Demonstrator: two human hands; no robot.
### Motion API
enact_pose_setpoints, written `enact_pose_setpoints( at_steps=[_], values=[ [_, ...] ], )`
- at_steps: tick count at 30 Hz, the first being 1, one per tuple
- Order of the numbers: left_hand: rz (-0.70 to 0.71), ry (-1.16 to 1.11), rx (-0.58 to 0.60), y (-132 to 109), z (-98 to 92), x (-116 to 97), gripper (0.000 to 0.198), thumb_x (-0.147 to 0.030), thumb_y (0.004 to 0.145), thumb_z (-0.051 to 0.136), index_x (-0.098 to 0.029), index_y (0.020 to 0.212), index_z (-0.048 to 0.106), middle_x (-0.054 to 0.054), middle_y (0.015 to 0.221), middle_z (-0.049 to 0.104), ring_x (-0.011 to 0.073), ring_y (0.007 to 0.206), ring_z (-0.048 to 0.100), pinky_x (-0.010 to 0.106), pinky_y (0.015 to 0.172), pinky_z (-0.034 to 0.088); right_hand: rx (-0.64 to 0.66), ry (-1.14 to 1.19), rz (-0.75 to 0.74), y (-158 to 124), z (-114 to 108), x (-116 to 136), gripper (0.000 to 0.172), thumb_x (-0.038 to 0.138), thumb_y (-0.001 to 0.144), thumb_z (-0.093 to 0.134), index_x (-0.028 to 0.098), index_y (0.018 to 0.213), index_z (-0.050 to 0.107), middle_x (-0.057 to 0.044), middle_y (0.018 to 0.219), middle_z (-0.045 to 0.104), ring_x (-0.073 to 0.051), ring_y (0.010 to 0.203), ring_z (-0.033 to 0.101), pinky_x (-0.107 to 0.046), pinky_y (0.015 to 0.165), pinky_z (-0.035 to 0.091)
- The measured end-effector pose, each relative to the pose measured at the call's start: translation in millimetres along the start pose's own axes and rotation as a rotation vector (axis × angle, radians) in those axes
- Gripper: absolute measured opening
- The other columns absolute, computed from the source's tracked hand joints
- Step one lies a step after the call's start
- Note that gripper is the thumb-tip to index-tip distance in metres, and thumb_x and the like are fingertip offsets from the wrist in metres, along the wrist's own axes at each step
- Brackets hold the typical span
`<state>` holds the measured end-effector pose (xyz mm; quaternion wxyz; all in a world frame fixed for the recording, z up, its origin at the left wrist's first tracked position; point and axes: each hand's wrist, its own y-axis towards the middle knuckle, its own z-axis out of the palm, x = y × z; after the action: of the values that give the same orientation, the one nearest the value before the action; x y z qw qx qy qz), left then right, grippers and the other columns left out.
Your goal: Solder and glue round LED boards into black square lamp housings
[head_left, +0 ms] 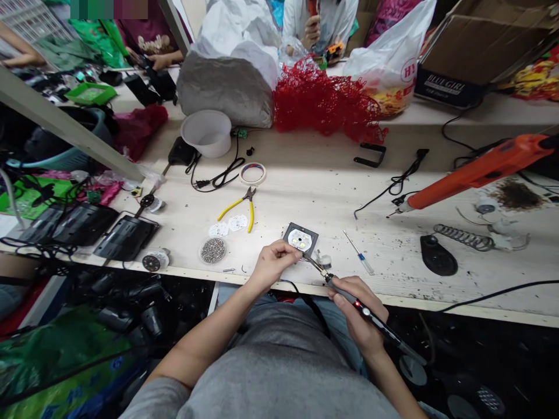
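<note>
My right hand (364,317) is wrapped round a soldering iron (384,330) with a small red light on its handle. The iron's tip points up and left, at the near edge of a black square housing (289,231) that carries a white round board (300,240) with yellowish spots. Fingertips of my left hand (274,265) are pinched together at that same edge, close to the tip. What they hold is too small to make out. A small whitish-grey part (324,260) lies just right of the housing, partly behind the iron.
Yellow-handled cutters (250,210), white discs (238,222), a tub of small screws (212,250) and a tape roll (253,173) lie left. To the right are a screwdriver (358,253), an orange power screwdriver (480,171) and a spring (463,237). Other people sit across the bench.
</note>
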<state>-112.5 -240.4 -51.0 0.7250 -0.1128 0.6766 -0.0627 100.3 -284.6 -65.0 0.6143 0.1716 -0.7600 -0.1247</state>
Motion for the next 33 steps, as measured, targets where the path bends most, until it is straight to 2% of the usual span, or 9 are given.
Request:
enact_pose_setpoints(
  at_steps=[3, 5, 9, 15, 18, 20, 24, 29, 33],
  values=[
    [0.093, 0.101, 0.015, -3.2, 0.8, 1.2, 0.022, -0.040, 0.073, 0.078, -0.019, 0.069, 0.074, 0.003, 0.071, 0.062, 0.0151, 0.070, 0.054, 0.027, 0.066, 0.043, -0.051, -0.115, -0.005, 9.6, -1.0, 1.8, 0.032, 0.017, 0.093, 0.063, 0.029, 0.121, 0.072, -0.004, 0.089, 0.074, -0.019, 0.076, 0.072, -0.033, 0.065, 0.061],
    [0.173, 0.186, 0.041, -7.2, 2.5, 0.1, 0.021, -0.040, 0.077, 0.075, -0.019, 0.072, 0.074, 0.003, 0.072, 0.061, 0.0151, 0.069, 0.054, 0.027, 0.064, 0.043, -0.073, -0.188, -0.078, 19.8, 3.2, 2.8, 0.037, 0.013, 0.094, 0.061, 0.029, 0.126, 0.069, -0.002, 0.088, 0.074, -0.017, 0.071, 0.071, -0.031, 0.065, 0.061],
    [0.291, 0.365, 0.104, -15.3, 6.9, -4.9, 0.019, -0.035, 0.087, 0.066, -0.020, 0.079, 0.074, 0.004, 0.076, 0.061, 0.0163, 0.071, 0.055, 0.027, 0.065, 0.043, 0.050, -0.316, -0.317, 40.3, 19.1, 4.0, 0.038, 0.006, 0.091, 0.061, 0.025, 0.123, 0.067, -0.005, 0.088, 0.072, -0.017, 0.074, 0.068, -0.029, 0.065, 0.058],
    [0.329, 0.436, 0.140, -18.0, 10.3, -5.6, 0.019, -0.032, 0.091, 0.060, -0.021, 0.080, 0.072, 0.004, 0.076, 0.061, 0.0179, 0.074, 0.056, 0.028, 0.068, 0.044, 0.121, -0.407, -0.396, 44.0, 28.4, -3.7, 0.038, 0.004, 0.092, 0.052, 0.023, 0.123, 0.064, -0.003, 0.076, 0.060, -0.018, 0.069, 0.058, -0.030, 0.059, 0.049],
    [0.301, 0.391, 0.138, -16.8, 9.0, -3.8, 0.021, -0.034, 0.090, 0.061, -0.020, 0.077, 0.071, 0.004, 0.077, 0.063, 0.0182, 0.076, 0.057, 0.029, 0.070, 0.045, 0.131, -0.459, -0.426, 44.0, 16.5, -11.9, 0.042, 0.002, 0.093, 0.048, 0.023, 0.129, 0.060, 0.000, 0.070, 0.055, -0.018, 0.066, 0.054, -0.031, 0.060, 0.047],
    [0.281, 0.361, 0.129, -15.4, 7.4, -2.9, 0.022, -0.036, 0.089, 0.064, -0.020, 0.076, 0.071, 0.005, 0.077, 0.064, 0.0187, 0.077, 0.058, 0.029, 0.071, 0.046, 0.065, -0.518, -0.425, 45.6, 4.4, -18.2, 0.041, 0.003, 0.094, 0.050, 0.022, 0.129, 0.060, -0.001, 0.072, 0.057, -0.019, 0.068, 0.054, -0.032, 0.063, 0.048],
    [0.263, 0.332, 0.137, -11.6, 6.5, -1.9, 0.024, -0.040, 0.086, 0.067, -0.020, 0.074, 0.071, 0.005, 0.075, 0.065, 0.0184, 0.075, 0.059, 0.028, 0.069, 0.046, -0.009, -0.663, -0.408, 43.1, -20.2, -31.7, 0.028, 0.013, 0.093, 0.062, 0.021, 0.119, 0.066, -0.005, 0.080, 0.063, -0.019, 0.070, 0.056, -0.033, 0.066, 0.049],
    [0.285, 0.302, 0.119, -10.8, 11.5, -1.3, 0.026, -0.042, 0.087, 0.067, -0.020, 0.074, 0.070, 0.002, 0.071, 0.063, 0.0153, 0.067, 0.059, 0.026, 0.063, 0.046, -0.059, -0.843, -0.415, 17.2, -50.6, -45.0, 0.023, 0.015, 0.092, 0.066, 0.025, 0.112, 0.070, -0.004, 0.080, 0.067, -0.019, 0.071, 0.061, -0.031, 0.065, 0.050],
    [0.276, 0.273, 0.115, -11.3, 13.5, -1.3, 0.024, -0.039, 0.089, 0.065, -0.020, 0.075, 0.069, 0.000, 0.073, 0.061, 0.0116, 0.058, 0.059, 0.024, 0.060, 0.047, -0.247, -1.007, -0.412, -9.0, -84.1, -50.6, 0.029, 0.009, 0.091, 0.065, 0.026, 0.115, 0.068, -0.004, 0.083, 0.068, -0.018, 0.070, 0.062, -0.030, 0.065, 0.050]
  ],
)
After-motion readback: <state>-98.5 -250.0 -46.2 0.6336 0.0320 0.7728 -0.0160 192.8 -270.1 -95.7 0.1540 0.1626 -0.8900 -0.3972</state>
